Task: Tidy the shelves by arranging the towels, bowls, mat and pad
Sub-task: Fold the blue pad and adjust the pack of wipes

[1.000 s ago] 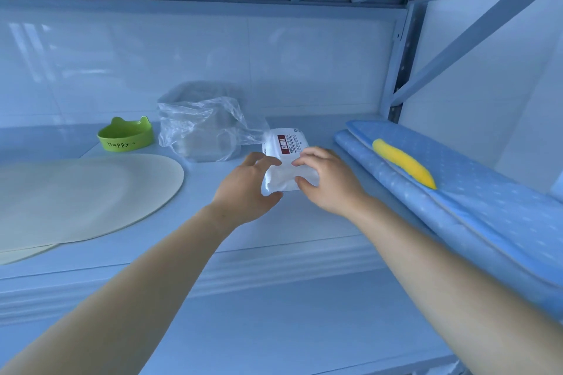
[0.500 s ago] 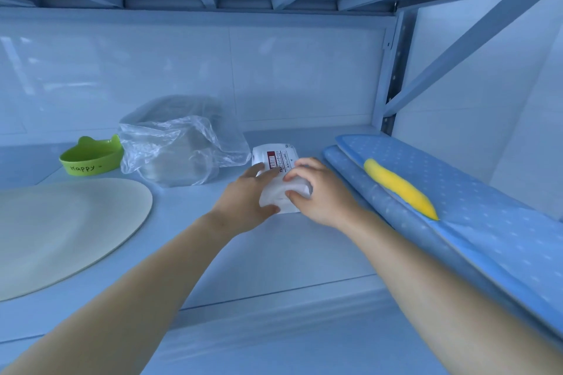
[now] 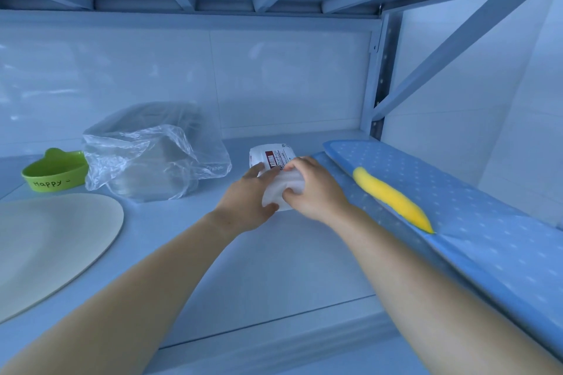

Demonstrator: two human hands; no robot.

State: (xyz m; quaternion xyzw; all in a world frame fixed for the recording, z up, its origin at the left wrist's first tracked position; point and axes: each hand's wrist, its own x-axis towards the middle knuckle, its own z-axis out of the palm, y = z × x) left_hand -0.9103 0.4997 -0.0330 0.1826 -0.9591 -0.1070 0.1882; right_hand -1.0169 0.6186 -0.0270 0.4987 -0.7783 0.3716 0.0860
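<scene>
Both hands are in on the middle of the shelf (image 3: 243,271), wrapped round a small white pack of towels (image 3: 274,158) that sits on the board between the plastic bag and the blue pad. The left hand (image 3: 246,198) grips its near left side, fingers spread along the wrapper and thumb tucked under the front edge. The right hand (image 3: 313,189) clamps it from the right, fingers curled over the top and thumb pressed into the soft end, which dents in. The pack's label has a red block with white capitals; from here I can't make out the word, and the small print beside it is too fine to read.

To the left lies a crumpled clear plastic bag (image 3: 152,161) with something pale inside that I can't tell. Just beside it, touching the bag's edge, stands a lime-green bowl (image 3: 54,173) with two small ear-like bumps on its rim and "Happy -" handwritten in dark letters on the side. In front of that a round cream mat (image 3: 54,240) lies flat, overhanging the shelf's front edge.

Along the right runs a blue, white-dotted pad (image 3: 457,210), folded double, with a long yellow strip (image 3: 393,199) on top.
</scene>
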